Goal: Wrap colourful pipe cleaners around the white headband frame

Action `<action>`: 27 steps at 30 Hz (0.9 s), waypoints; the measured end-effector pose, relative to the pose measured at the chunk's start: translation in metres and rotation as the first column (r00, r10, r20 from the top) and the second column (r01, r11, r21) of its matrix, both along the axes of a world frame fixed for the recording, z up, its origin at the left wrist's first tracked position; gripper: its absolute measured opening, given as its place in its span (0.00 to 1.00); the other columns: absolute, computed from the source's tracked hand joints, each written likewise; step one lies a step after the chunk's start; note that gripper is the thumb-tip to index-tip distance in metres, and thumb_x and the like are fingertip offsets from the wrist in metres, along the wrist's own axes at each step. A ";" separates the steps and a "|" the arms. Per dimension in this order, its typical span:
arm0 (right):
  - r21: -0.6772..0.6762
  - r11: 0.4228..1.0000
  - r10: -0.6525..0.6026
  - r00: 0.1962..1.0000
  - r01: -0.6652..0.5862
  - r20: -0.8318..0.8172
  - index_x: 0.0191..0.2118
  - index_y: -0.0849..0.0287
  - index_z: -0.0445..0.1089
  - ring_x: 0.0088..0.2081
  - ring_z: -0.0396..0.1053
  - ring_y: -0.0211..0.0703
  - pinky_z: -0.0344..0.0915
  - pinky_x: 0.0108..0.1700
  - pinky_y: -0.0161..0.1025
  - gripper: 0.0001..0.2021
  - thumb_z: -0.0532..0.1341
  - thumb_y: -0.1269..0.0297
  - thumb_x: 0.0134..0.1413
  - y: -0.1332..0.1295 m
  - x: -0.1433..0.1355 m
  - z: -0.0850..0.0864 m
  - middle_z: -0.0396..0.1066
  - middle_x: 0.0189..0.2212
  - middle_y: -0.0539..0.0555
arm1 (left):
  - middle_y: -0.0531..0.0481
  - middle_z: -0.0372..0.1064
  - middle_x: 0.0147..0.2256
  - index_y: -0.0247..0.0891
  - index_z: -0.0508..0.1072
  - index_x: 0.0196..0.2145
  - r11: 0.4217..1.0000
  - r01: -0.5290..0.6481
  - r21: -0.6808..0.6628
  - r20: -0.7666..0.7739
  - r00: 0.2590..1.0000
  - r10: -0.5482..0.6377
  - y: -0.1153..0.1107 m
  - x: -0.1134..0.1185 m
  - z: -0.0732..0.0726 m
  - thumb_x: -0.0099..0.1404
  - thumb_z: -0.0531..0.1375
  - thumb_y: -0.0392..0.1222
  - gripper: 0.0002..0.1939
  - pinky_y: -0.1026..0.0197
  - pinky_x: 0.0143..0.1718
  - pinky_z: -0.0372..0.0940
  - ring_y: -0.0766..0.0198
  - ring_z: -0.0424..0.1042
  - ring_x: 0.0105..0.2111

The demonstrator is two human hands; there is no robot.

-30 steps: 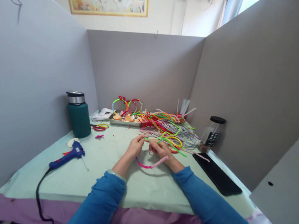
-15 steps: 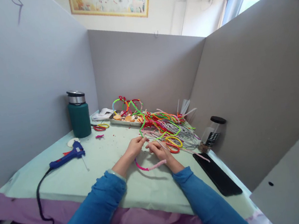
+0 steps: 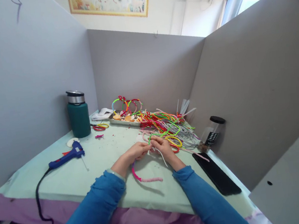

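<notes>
My left hand [image 3: 137,151] is closed in a pinch on a thin strand partly wrapped in pipe cleaner. Its magenta and pale pink wrapped end [image 3: 147,180] curves out below that hand, above the table. Fingertip to fingertip with it, my right hand [image 3: 164,149] is closed on a green pipe cleaner [image 3: 149,139], at the spot where it meets the strand. A bare white end of the strand [image 3: 162,157] sticks out past the right fingers. The exact point of contact is hidden by the fingers. Behind the right hand lie scissors with yellow and red handles [image 3: 175,140].
A heap of colourful pipe cleaners [image 3: 161,119] lies behind my hands, beside a metal tray [image 3: 124,122] with wrapped rings. To the left are a blue glue gun [image 3: 67,157], a green bottle [image 3: 79,117] and more scissors [image 3: 100,127]. A black phone-like slab [image 3: 216,173] and a clear jar [image 3: 215,132] are right.
The green pipe cleaner, upright above my hands before, now bends down to the right by my right fingers. My hands have come together slightly rightward. The pink end has swung lower and left.
</notes>
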State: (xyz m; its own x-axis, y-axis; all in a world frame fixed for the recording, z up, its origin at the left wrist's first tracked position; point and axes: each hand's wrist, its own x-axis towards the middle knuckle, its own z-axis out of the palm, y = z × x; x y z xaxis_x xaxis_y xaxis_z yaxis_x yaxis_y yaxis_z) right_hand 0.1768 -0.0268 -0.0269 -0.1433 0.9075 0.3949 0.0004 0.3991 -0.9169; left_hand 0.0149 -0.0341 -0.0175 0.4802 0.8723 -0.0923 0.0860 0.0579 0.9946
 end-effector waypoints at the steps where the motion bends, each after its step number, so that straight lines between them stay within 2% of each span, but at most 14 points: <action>1: -0.004 1.000 0.004 1.000 -0.004 -0.014 0.32 0.57 0.72 0.23 0.60 0.37 0.58 0.25 0.35 0.13 0.65 0.53 0.43 0.001 -0.001 -0.001 0.67 0.22 0.48 | 0.62 0.46 0.16 0.34 0.70 0.27 1.000 0.018 0.000 -0.006 1.000 -0.018 0.000 0.000 0.000 0.49 0.64 0.64 0.26 0.67 0.14 0.35 0.76 0.42 0.13; 6: -0.037 0.998 -0.044 0.998 0.043 -0.033 0.30 0.58 0.72 0.18 0.53 0.34 0.51 0.20 0.34 0.14 0.64 0.51 0.44 0.000 0.000 0.000 0.59 0.15 0.46 | 0.62 0.45 0.15 0.32 0.73 0.31 0.997 0.079 0.022 -0.036 0.996 -0.078 -0.001 0.000 -0.002 0.50 0.63 0.64 0.28 0.66 0.14 0.35 0.76 0.41 0.12; 9: -0.015 1.000 -0.026 0.999 0.026 -0.028 0.31 0.58 0.72 0.18 0.53 0.34 0.51 0.21 0.34 0.14 0.65 0.52 0.42 -0.003 0.000 0.002 0.61 0.17 0.46 | 0.62 0.45 0.15 0.32 0.74 0.31 0.996 0.089 0.031 -0.048 0.995 -0.087 -0.001 0.000 -0.003 0.50 0.63 0.64 0.28 0.66 0.14 0.35 0.75 0.41 0.12; 12: 0.010 0.998 -0.056 0.998 0.056 -0.022 0.26 0.58 0.69 0.19 0.53 0.34 0.52 0.22 0.34 0.14 0.65 0.52 0.43 -0.003 -0.001 0.001 0.60 0.17 0.46 | 0.62 0.44 0.15 0.32 0.74 0.30 0.995 0.098 0.031 -0.055 0.994 -0.097 -0.001 0.000 -0.002 0.50 0.63 0.62 0.26 0.66 0.14 0.35 0.75 0.40 0.13; 17: 0.010 0.988 -0.156 0.988 0.156 -0.016 0.21 0.58 0.64 0.19 0.52 0.34 0.51 0.22 0.34 0.18 0.62 0.48 0.47 0.006 0.002 -0.005 0.56 0.15 0.45 | 0.61 0.47 0.17 0.35 0.66 0.23 0.997 0.078 0.028 0.052 0.996 -0.079 -0.004 0.001 0.003 0.52 0.63 0.61 0.24 0.67 0.15 0.36 0.76 0.42 0.14; 23: 0.029 0.978 -0.206 0.978 0.206 -0.003 0.19 0.57 0.59 0.20 0.52 0.35 0.52 0.23 0.35 0.21 0.61 0.45 0.47 0.015 0.006 -0.013 0.55 0.15 0.45 | 0.62 0.45 0.17 0.34 0.69 0.30 0.999 0.053 0.004 0.182 0.982 -0.052 -0.003 0.001 0.008 0.57 0.60 0.55 0.19 0.66 0.15 0.33 0.76 0.39 0.14; 27: 0.006 0.979 -0.203 0.979 0.203 -0.014 0.19 0.57 0.59 0.19 0.50 0.34 0.50 0.22 0.35 0.21 0.61 0.45 0.47 0.016 0.005 -0.014 0.55 0.14 0.45 | 0.61 0.46 0.18 0.34 0.69 0.30 1.000 0.012 0.024 0.264 0.964 -0.018 -0.001 0.000 0.009 0.57 0.60 0.49 0.13 0.67 0.14 0.34 0.76 0.40 0.14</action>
State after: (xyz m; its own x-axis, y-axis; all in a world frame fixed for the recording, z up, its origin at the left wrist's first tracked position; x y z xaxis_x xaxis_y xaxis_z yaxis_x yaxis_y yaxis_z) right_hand 0.1813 -0.0112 -0.0412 0.0491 0.9140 0.4027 0.0703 0.3990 -0.9142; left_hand 0.0145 -0.0351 -0.0086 0.4983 0.8650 0.0583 -0.1790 0.0369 0.9832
